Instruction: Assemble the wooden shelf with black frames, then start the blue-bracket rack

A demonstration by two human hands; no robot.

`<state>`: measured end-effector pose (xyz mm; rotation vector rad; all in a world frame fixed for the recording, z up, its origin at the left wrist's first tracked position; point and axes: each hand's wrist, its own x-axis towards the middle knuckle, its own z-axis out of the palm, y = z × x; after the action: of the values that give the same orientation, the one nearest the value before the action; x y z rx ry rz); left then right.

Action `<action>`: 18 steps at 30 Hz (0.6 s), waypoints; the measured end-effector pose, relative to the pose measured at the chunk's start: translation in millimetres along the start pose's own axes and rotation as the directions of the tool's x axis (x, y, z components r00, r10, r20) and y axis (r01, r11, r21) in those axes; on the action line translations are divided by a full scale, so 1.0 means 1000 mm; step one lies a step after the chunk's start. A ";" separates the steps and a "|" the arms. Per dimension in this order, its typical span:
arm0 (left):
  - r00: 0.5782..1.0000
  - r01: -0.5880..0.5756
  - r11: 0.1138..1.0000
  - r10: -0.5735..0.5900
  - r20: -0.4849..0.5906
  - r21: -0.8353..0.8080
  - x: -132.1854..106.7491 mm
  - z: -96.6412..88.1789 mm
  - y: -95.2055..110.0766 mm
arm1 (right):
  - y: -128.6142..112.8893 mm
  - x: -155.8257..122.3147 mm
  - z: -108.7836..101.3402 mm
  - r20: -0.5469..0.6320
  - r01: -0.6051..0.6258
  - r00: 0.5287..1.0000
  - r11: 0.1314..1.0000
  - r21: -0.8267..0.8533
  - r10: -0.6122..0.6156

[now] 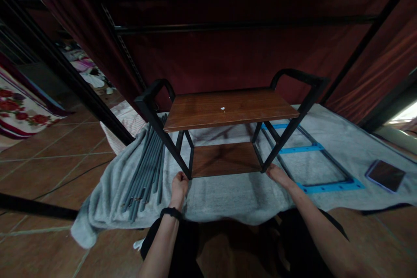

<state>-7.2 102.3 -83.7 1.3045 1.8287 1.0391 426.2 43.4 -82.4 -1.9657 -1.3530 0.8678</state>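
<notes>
A small two-shelf rack with brown wooden boards (228,110) and a black metal frame (169,147) stands on a grey blanket (228,195). My left hand (179,184) is curled around the bottom of the frame's front left leg. At the front right leg's foot lies my right hand (278,176), fingers pressed against the frame and blanket. A small white speck (223,108) sits on the top board.
Several grey metal rods (146,169) lie left of the rack on the blanket. A black frame with blue tape (325,184) lies to the right, and a phone (386,175) further right. Dark red curtains and black bed-frame bars surround the spot. Tiled floor lies left.
</notes>
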 end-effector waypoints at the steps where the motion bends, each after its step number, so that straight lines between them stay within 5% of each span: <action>1: 1.000 -0.003 1.000 0.003 0.001 -0.001 0.000 0.000 -0.001 | -0.001 0.000 0.000 -0.006 -0.005 1.000 1.000 -0.004 0.005; 18: 1.000 -0.015 0.996 0.015 0.000 0.090 -0.001 -0.005 0.006 | 0.008 0.007 0.002 -0.024 -0.002 1.000 0.999 -0.049 0.001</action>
<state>-8.6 101.0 -76.0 1.3725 1.8882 0.9742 430.7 47.9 -90.7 -2.0081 -1.3710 0.8171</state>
